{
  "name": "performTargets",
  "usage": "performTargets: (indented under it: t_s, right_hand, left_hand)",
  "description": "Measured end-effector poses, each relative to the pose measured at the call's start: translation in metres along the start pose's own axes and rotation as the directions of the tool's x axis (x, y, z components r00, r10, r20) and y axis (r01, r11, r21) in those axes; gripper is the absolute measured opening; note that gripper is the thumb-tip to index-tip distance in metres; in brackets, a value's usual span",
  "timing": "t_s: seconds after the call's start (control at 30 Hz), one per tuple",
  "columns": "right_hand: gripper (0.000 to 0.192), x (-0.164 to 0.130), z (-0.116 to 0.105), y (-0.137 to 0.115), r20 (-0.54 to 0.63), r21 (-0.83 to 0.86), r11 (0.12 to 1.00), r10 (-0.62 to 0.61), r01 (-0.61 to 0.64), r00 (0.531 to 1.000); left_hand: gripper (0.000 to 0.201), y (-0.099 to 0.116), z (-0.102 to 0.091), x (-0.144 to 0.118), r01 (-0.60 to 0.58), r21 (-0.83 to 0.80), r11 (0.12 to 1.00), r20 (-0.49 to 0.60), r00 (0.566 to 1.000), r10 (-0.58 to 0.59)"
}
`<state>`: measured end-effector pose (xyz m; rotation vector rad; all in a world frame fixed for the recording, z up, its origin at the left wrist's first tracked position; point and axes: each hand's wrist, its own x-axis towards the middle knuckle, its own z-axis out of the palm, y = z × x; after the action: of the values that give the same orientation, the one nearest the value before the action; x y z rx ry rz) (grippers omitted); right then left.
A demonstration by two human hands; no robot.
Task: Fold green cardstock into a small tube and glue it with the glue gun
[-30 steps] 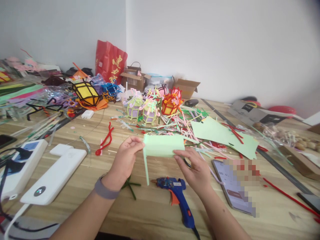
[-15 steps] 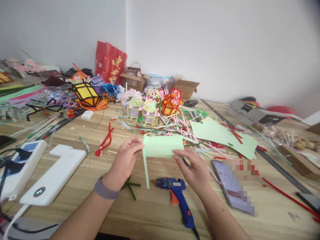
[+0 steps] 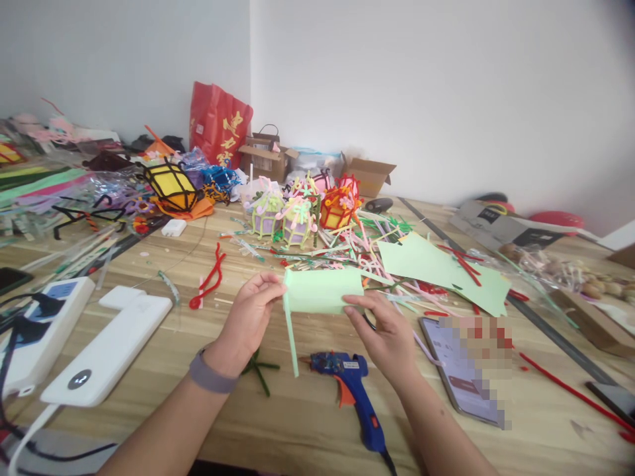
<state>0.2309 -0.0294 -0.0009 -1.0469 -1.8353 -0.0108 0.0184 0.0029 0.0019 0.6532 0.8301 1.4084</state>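
Between my two hands a piece of light green paper (image 3: 322,291) is held up over the table, curved along its length. My left hand (image 3: 256,307) pinches its left end, where a narrow green strip (image 3: 292,337) hangs down. My right hand (image 3: 381,327) grips the lower right corner between thumb and fingers. Below the paper a blue glue gun (image 3: 347,373) with an orange trigger lies on its side, its nozzle pointing left. Dark green pipe cleaners (image 3: 260,367) lie beside my left wrist, partly hidden by it.
Small pipe-cleaner lanterns (image 3: 297,218) stand behind the paper among loose strips. Larger green paper (image 3: 441,268) and a phone (image 3: 459,373) are at the right. A white power bank (image 3: 109,350) and power strip (image 3: 54,330) lie at the left. Red twisted pipe cleaners (image 3: 213,281) lie nearby.
Almost nothing differs. Both hands keep the green paper in the same place, and the hanging strip has shifted very slightly to the right at its lower end.
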Motion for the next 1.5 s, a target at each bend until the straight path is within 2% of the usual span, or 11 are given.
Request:
performTargets:
  t_s: [0.13,0.4,0.73,1.03,1.13,1.2,1.27,1.33,1.5]
  right_hand:
    - [0.013,0.000,0.000,0.001,0.002,0.000,1.000,0.012,-0.012,1.000]
    - [0.009,0.003,0.000,0.007,-0.038,0.062,0.997,0.049,-0.047,0.998]
    - [0.011,0.002,0.004,0.020,-0.062,0.108,0.990,0.100,-0.093,0.993]
    - [0.014,-0.001,0.010,0.031,-0.022,0.168,0.982,0.090,-0.086,0.996]
    - [0.012,-0.005,0.014,0.034,-0.022,0.263,0.948,0.195,-0.182,0.981]
    - [0.007,-0.008,0.018,0.035,-0.026,0.373,0.879,0.329,-0.296,0.944]
    - [0.010,-0.012,0.022,0.035,-0.017,0.474,0.797,0.433,-0.374,0.901]
    - [0.017,-0.015,0.023,0.036,-0.007,0.513,0.761,0.465,-0.396,0.885]
    - [0.016,-0.018,0.020,0.033,-0.010,0.440,0.799,0.461,-0.410,0.887]
  left_hand:
    - [0.026,-0.001,-0.001,0.001,-0.034,0.037,0.999,0.012,0.999,0.033]
    - [0.020,-0.002,0.000,-0.007,-0.303,0.260,0.917,0.049,0.953,0.300]
    - [0.015,-0.006,-0.004,-0.009,-0.377,0.386,0.842,0.124,0.925,0.358]
    - [0.028,-0.012,-0.009,0.000,-0.287,0.397,0.872,0.078,0.957,0.279]
    - [0.031,-0.015,-0.012,0.004,-0.241,0.378,0.894,0.034,0.968,0.247]
    - [0.032,-0.018,-0.014,0.006,-0.219,0.364,0.905,-0.009,0.971,0.239]
    - [0.032,-0.019,-0.013,0.006,-0.209,0.362,0.908,-0.056,0.968,0.245]
    - [0.031,-0.020,-0.011,0.004,-0.196,0.377,0.905,-0.096,0.964,0.249]
    - [0.032,-0.017,-0.006,-0.006,-0.121,0.430,0.895,-0.081,0.982,0.171]
